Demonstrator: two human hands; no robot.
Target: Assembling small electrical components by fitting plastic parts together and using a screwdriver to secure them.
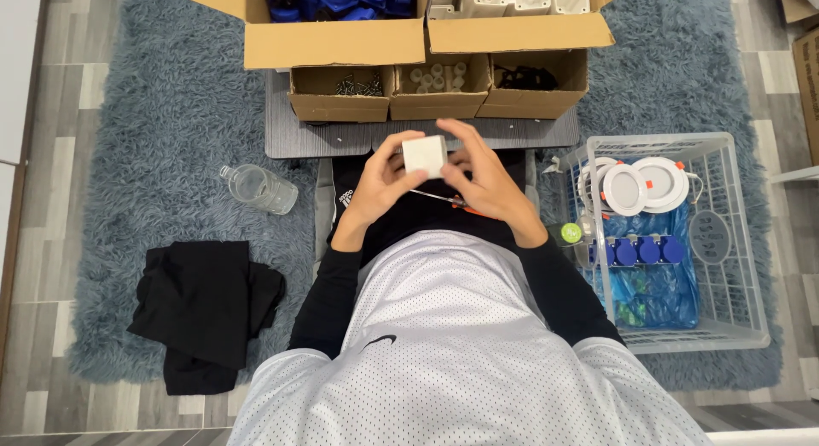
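A small white square box-shaped part is held up in front of me by both hands. My left hand grips its left side and underside. My right hand wraps its right side with fingers over the top. A thin screwdriver with an orange handle lies across my lap just below the hands; whether my right hand holds it I cannot tell.
Three small cardboard trays with screws, white plugs and black parts stand on a low grey table. Behind them are two big open cartons. A clear crate with round white lamps and blue parts stands right. A plastic bottle and black cloth lie left.
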